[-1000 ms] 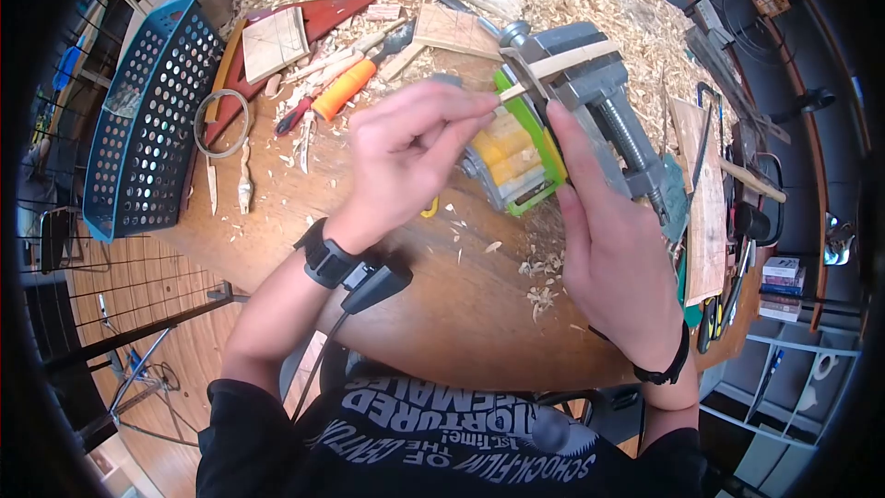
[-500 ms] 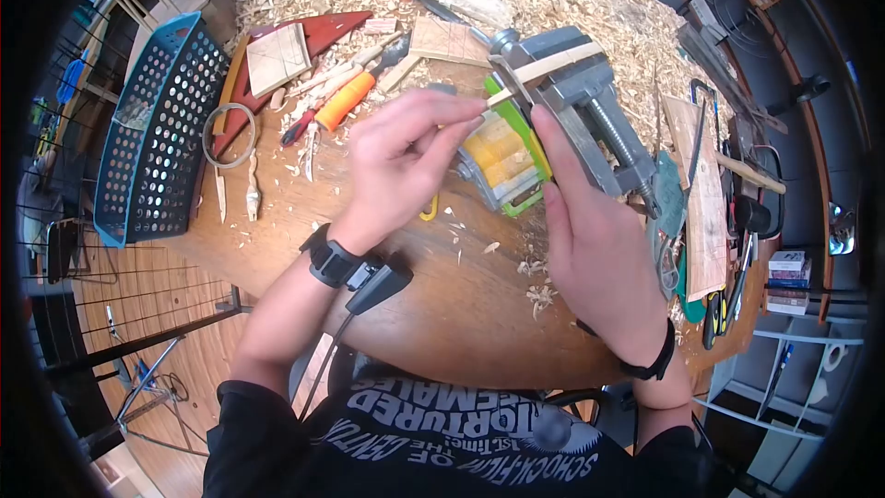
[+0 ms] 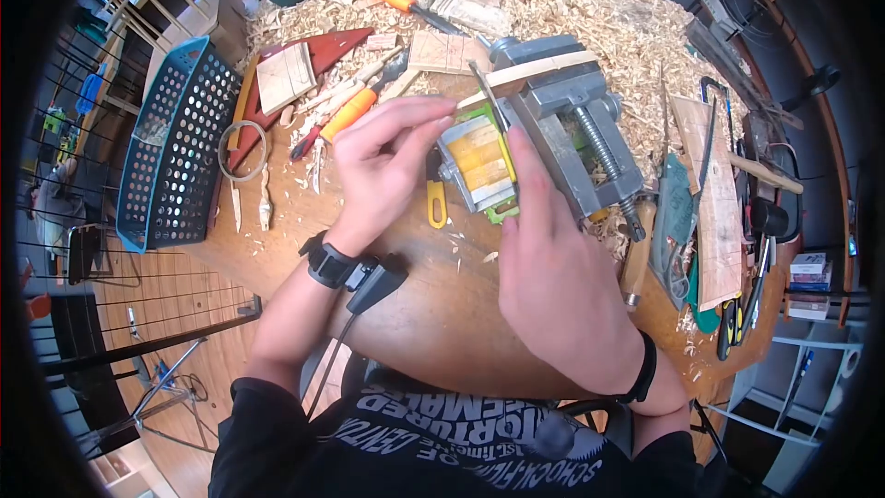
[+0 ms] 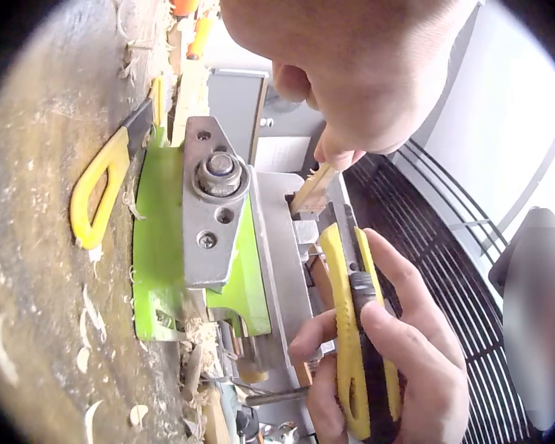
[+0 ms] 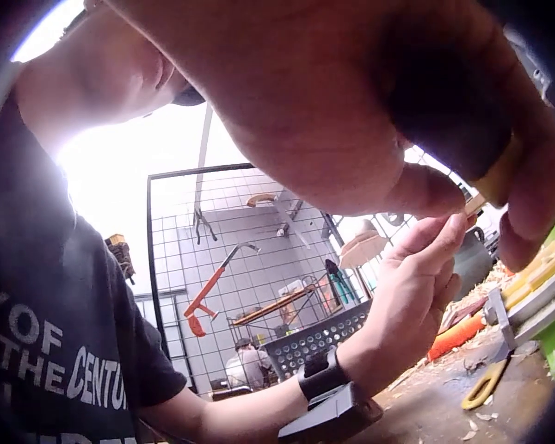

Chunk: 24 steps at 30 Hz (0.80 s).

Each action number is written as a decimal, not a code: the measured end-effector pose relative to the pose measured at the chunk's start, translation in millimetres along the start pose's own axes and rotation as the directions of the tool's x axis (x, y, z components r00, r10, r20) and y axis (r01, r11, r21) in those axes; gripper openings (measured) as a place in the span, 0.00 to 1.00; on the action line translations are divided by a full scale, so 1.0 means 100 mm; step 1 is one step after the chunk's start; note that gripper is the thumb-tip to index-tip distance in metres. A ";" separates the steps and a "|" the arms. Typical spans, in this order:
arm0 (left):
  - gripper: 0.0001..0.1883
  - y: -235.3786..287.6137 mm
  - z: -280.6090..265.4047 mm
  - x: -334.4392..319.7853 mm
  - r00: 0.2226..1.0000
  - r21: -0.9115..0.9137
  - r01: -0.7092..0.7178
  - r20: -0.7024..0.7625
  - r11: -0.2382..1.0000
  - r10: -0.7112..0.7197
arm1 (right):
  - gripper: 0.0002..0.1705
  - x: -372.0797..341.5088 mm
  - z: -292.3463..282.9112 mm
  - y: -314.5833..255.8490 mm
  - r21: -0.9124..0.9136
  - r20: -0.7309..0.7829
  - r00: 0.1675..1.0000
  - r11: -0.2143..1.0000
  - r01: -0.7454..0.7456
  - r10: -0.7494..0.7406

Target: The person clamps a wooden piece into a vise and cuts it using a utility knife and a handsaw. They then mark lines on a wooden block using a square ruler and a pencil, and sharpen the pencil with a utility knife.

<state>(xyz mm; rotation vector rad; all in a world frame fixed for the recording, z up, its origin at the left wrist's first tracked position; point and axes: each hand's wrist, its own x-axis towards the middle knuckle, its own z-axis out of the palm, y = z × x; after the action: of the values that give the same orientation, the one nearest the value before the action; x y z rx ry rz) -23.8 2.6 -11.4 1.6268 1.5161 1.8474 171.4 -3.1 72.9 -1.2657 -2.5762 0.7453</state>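
My left hand (image 3: 387,161) pinches the near end of a thin wooden strip (image 3: 558,65) between thumb and fingertips. The strip slants across the top of a grey metal vise (image 3: 553,143); its other end points right. In my right hand (image 3: 567,286) is a yellow and black utility knife (image 4: 347,319), the thumb lying along its body. The knife's blade crosses the strip just right of my left fingertips. Below the knife, the vise shows a bright green part (image 4: 157,250) and yellowish blocks (image 3: 484,161).
Wood shavings (image 3: 636,28) cover the back of the table. Orange-handled tools (image 3: 350,115) and a blue perforated basket (image 3: 175,148) are to the left. A yellow-handled tool (image 3: 436,205) lies before the vise. A board (image 3: 710,221) and more tools lie on the right.
My right hand and the knife have slid left along the strip, past the vise's edge. My left hand has also shifted left, still pinching the strip. The head view has turned slightly.
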 end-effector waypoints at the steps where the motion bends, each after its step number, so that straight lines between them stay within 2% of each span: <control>1: 0.08 0.00 0.00 0.00 1.000 -0.010 -0.008 0.001 1.000 0.008 | 0.40 -0.02 0.01 0.02 0.012 -0.002 1.000 1.000 0.002 -0.002; 3: 0.08 -0.01 -0.01 -0.01 1.000 -0.009 -0.017 0.009 1.000 0.017 | 0.42 -0.04 0.03 0.07 -0.134 -0.083 0.987 0.983 0.125 -0.137; 6: 0.09 -0.03 -0.01 -0.03 0.999 -0.065 0.032 0.007 0.997 -0.032 | 0.41 -0.04 -0.01 0.11 -0.205 -0.108 0.978 0.966 0.156 -0.181; 7: 0.08 -0.04 -0.02 -0.04 1.000 -0.062 0.018 0.011 0.998 -0.017 | 0.41 -0.05 -0.04 0.11 -0.200 -0.111 0.977 0.967 0.159 -0.184; 9: 0.08 -0.05 -0.01 -0.03 1.000 -0.054 0.003 0.017 0.999 -0.002 | 0.46 -0.06 -0.10 0.11 -0.133 -0.022 0.996 0.987 0.088 -0.091; 12: 0.08 -0.06 0.00 -0.03 0.999 -0.074 0.028 -0.015 0.997 -0.029 | 0.47 -0.05 -0.14 0.13 -0.140 0.019 0.996 0.986 0.094 -0.092; 15: 0.08 -0.07 -0.02 -0.04 1.000 -0.009 0.015 -0.016 1.000 -0.015 | 0.46 -0.04 -0.18 0.13 -0.085 0.061 0.995 0.992 0.089 -0.083; 17: 0.08 -0.09 -0.01 -0.03 0.999 0.043 -0.037 -0.031 0.998 0.038 | 0.44 -0.03 -0.18 0.14 -0.062 0.043 0.996 0.994 0.085 -0.083; 24: 0.07 0.01 0.00 0.02 0.999 0.083 -0.020 -0.035 0.996 0.023 | 0.38 0.00 -0.13 0.19 0.028 -0.032 0.995 0.995 0.091 -0.090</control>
<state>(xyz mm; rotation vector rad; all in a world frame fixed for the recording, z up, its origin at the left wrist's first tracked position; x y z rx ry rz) -24.0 3.6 -9.3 1.6608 1.6160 1.8585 189.5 11.2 74.1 -1.1341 -2.5696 0.7372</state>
